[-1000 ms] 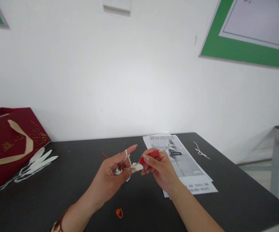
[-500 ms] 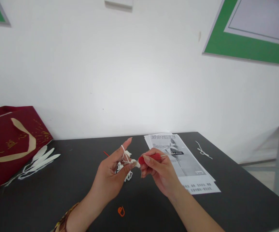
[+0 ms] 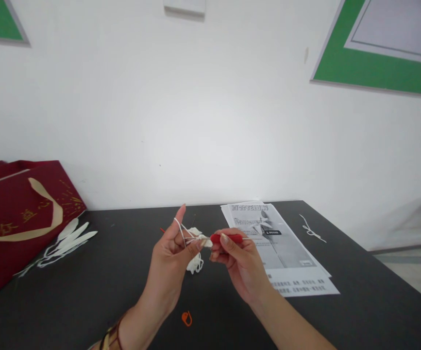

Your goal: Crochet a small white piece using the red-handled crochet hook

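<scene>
My left hand (image 3: pixel 170 257) pinches a small white crochet piece (image 3: pixel 206 241) between thumb and fingers. White yarn (image 3: pixel 180 225) loops around its raised index finger. My right hand (image 3: pixel 241 257) grips the red handle of a crochet hook (image 3: pixel 226 238), its tip close against the white piece by the left thumb. The exact stitch at the tip is too small to make out. Just behind the hands lies a bundle of white yarn (image 3: pixel 194 262), partly hidden by the left hand. An orange stitch marker (image 3: pixel 186 318) rests on the black table in front of them.
A dark red gift bag (image 3: pixel 17 214) stands at the left, with several white leaf-shaped pieces (image 3: pixel 68 243) beside it. Printed sheets (image 3: pixel 286 257) lie right of my hands on the black table (image 3: pixel 123 272). A short knotted white yarn (image 3: pixel 311 231) lies farther right.
My left index finger stands more upright, and the yarn across it has shifted. The hook stays in my right hand near the white piece. The whole view has shifted slightly.
</scene>
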### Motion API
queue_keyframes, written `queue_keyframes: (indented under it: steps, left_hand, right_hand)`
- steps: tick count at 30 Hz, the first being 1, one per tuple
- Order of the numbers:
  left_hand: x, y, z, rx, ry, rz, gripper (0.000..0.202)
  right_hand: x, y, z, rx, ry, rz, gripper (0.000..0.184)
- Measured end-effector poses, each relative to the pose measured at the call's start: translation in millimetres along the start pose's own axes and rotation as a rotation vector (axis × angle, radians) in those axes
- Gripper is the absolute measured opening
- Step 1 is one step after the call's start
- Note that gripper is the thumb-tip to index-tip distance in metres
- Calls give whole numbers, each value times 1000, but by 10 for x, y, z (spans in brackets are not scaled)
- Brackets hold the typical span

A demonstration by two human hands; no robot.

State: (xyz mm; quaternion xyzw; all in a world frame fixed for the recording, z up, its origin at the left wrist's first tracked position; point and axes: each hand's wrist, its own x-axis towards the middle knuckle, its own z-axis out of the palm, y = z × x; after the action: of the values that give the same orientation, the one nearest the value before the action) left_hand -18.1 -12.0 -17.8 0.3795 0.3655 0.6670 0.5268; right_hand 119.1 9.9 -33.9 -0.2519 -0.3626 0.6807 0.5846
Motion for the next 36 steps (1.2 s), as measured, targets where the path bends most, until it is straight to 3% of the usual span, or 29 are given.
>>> queue_keyframes:
  steps: [4, 8, 10, 15, 18, 21, 26, 28, 33, 36]
  left_hand:
    - [6, -9, 7, 16, 13, 20, 85]
    - [15, -22, -3, 15, 24, 11, 86]
    - [18, -27, -7, 3, 36, -2, 86]
    - [25, 0, -18, -90, 13, -70, 89]
    - [23, 36, -28, -126, -16, -122, 88]
    - [7, 61, -22, -94, -58, -101, 88]
    - [-13, 78, 5, -106, -102, -106, 88]
    - [-13, 76, 3, -127, -95, -127, 86]
    - [-29, 25, -9, -126, -54, -77, 85]
    - [-50, -11, -7, -65, -6, 0, 85]
  right_hand:
    - [-10, 31, 7, -66, 31, -56, 14]
    - [-51, -4, 6, -307, 37, -232, 9]
    - [-95, -23, -5, -526, -9, -408, 9]
    - [-191, -1, -100, -1061, -260, -967, 43]
    - [-195, 20, -153, -1230, -381, -1142, 51]
    - [-170, 11, -153, -1181, -376, -1136, 51]
    - [-140, 17, -103, -862, -242, -839, 42]
    - [-146, 35, -104, -845, -229, -806, 41]
    - [-172, 60, -156, -1119, -340, -1098, 52]
    - [-174, 72, -167, -1203, -344, -1152, 51]
